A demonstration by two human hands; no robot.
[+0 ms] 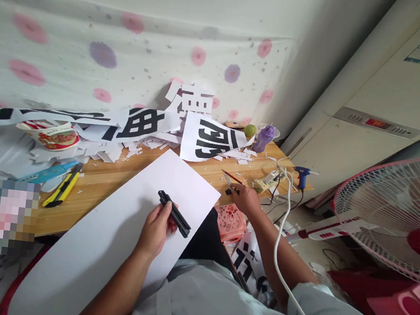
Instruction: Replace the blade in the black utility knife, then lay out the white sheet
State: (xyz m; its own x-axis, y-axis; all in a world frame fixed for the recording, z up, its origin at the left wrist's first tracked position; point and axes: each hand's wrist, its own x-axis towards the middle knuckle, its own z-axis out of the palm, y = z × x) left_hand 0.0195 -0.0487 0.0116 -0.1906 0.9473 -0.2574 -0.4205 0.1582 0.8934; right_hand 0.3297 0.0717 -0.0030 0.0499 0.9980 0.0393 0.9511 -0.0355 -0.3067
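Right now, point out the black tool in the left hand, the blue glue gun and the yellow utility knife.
black tool [174, 213]: head view, middle of its bar.
blue glue gun [302, 174]: head view, on its body.
yellow utility knife [62, 189]: head view, mid-handle.

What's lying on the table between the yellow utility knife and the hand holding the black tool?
In the head view, only the large white sheet spans the stretch between the yellow utility knife and the left hand with the black tool, beyond a strip of bare wooden table.
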